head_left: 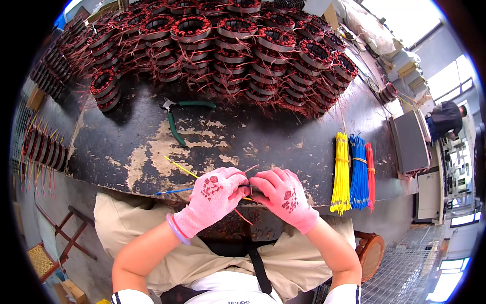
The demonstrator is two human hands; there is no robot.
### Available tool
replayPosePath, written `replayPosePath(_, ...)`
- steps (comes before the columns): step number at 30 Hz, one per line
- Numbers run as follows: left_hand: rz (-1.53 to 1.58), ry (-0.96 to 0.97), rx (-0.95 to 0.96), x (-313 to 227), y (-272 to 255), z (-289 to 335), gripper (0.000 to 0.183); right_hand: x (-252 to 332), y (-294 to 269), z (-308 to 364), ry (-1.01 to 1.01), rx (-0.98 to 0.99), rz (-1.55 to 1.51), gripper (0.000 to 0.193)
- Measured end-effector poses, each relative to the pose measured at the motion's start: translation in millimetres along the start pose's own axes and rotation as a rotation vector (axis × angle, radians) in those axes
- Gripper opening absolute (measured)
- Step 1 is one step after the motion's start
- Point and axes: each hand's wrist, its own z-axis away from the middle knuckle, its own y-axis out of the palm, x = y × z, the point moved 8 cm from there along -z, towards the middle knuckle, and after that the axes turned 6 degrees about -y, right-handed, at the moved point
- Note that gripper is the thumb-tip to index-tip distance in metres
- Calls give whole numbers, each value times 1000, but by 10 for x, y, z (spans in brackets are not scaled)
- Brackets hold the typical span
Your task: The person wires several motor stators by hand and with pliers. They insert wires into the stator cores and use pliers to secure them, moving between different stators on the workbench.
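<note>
My left hand [215, 191] and my right hand [286, 195], both in pink gloves, meet at the table's near edge. Their fingertips pinch together around a small dark piece, mostly hidden by the gloves. Past my left hand stick out a yellow wire [180, 166] and a blue wire [174, 191]; a red wire [244, 217] hangs below the fingers. A thin reddish lead [251, 168] rises between the hands. Beyond them, green-handled cutting pliers [174, 109] lie open on the worn dark table [238, 134].
Stacked stators with red windings [233, 55] fill the table's far side; a short stack [105, 90] stands left. Bundles of yellow wires [340, 175], blue wires [359, 175] and red wires [370, 175] lie right. Wired stators [44, 147] sit far left. A wooden stool [369, 256] stands right; a person [445, 120] is behind.
</note>
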Motion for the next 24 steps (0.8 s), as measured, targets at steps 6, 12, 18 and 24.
replayPosePath(6, -2, -12, -10, 14, 1, -13, 13, 43, 48, 30, -155, -73, 129, 38)
replayPosePath(12, 10, -18, -22, 21, 2, -13, 12, 38, 91, 25, -237, -82, 169, 35)
replayPosePath(18, 1, -6, -6, 8, -4, -18, 12, -43, 69, -5, -227, -92, 27, 27)
replayPosePath(24, 16, 1, -4, 11, 5, -3, 12, -400, 543, 132, 725, 210, -1072, 17)
